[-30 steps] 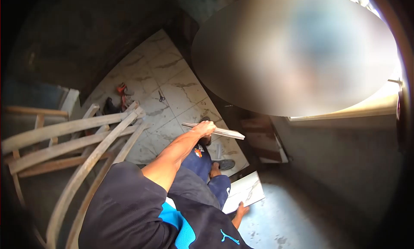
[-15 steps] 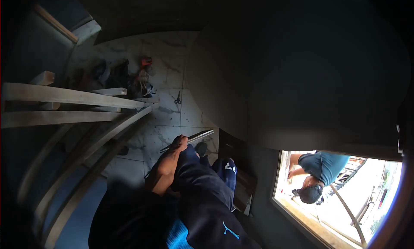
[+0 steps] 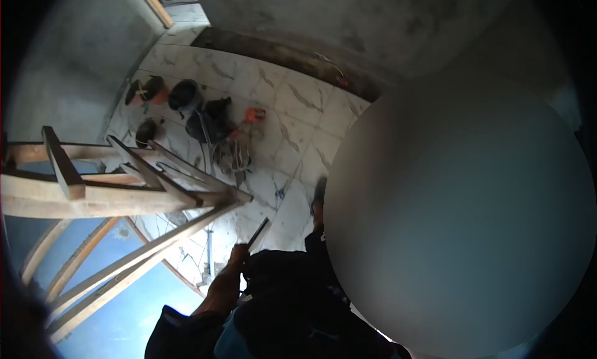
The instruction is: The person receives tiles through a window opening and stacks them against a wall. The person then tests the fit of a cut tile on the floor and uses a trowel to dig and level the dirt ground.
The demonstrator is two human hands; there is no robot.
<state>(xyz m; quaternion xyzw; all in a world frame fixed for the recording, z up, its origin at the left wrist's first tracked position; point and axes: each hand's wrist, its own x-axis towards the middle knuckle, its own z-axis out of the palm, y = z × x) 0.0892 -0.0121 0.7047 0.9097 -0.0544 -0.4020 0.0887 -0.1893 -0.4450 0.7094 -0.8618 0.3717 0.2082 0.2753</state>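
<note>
My left hand (image 3: 238,254) is closed around a thin, straight bar (image 3: 259,234) that looks like metal. The bar's free end points up and away, over the tiled floor (image 3: 292,144). Beyond it on the tiles lies a small dark tool (image 3: 280,194), scissors-like in shape. My right hand does not show; a large, blurred grey round shape (image 3: 460,228) covers the right side of the view. A dark shoe (image 3: 319,191) shows at that shape's left edge.
To the left stands a wooden ladder-like frame (image 3: 93,200) of several beams. Behind it are a black bucket (image 3: 185,96), smaller buckets (image 3: 155,90), and a tangled cable (image 3: 233,155) near an orange item (image 3: 254,115). A bare wall (image 3: 298,29) rises at the back.
My view has swung, so the window and the person outside it have gone out of sight. The bar, still in my left hand, now points more steeply away. The room looks brighter.
</note>
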